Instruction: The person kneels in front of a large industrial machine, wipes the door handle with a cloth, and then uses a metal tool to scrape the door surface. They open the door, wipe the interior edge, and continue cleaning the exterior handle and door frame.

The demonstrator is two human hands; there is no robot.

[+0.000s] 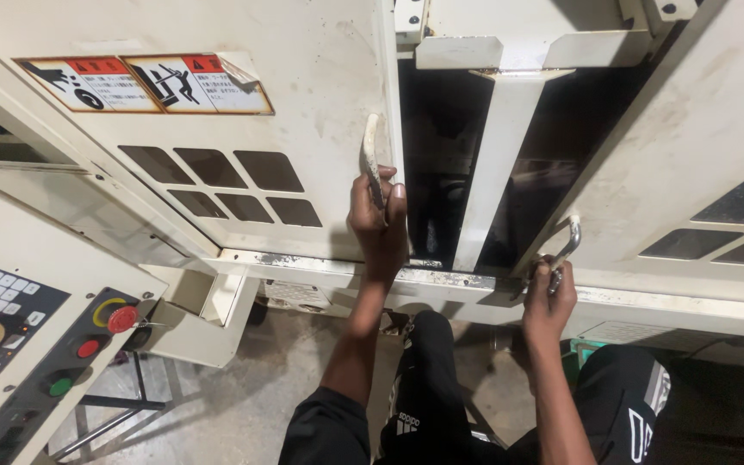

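Observation:
My left hand grips the worn cream handle on the edge of the left sliding door of a cream machine enclosure. My right hand is closed around the metal handle of the right door. Between the two doors is a dark gap with a pale vertical panel inside. Both doors have dark window slots.
A control panel with a keypad, a red mushroom button, a red and a green button sits at lower left. Warning stickers are on the left door. My dark-trousered legs and the concrete floor are below.

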